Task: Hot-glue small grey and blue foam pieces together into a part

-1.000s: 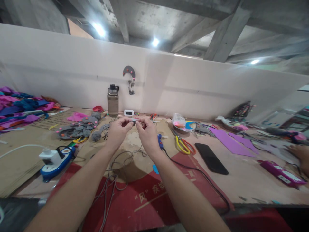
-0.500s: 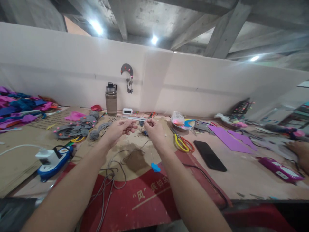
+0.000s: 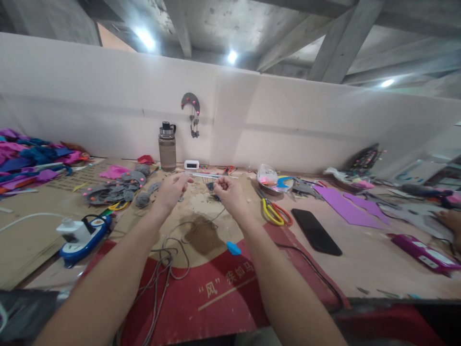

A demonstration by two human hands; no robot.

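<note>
My left hand (image 3: 173, 193) is raised over the table, left of the middle. Its fingers are bent and close together, and what they pinch, if anything, is too small to see. A short gap to the right, my right hand (image 3: 229, 196) has thumb and forefinger pressed together. A thin grey cord (image 3: 173, 278) lies in loops on the red and tan cardboard (image 3: 230, 307) between my forearms; one strand climbs toward my right hand, where its end is hidden. Small dark pins or wires (image 3: 210, 186) show just behind the right fingertips. Below lies a blue scrap (image 3: 234, 248).
Pliers (image 3: 272, 212) with yellow and red handles and a black phone (image 3: 316, 231) lie right of my arm. Grey felt pieces (image 3: 115, 190), a blue power strip (image 3: 86, 245) and a bottle (image 3: 167, 149) stand leftward. Purple sheets (image 3: 347, 206) and another person's hand (image 3: 450, 221) are far right.
My left hand has drawn back to the left, widening the gap between the hands, and its fingers have curled in. My right hand keeps its pinch. The view has shifted slightly.
</note>
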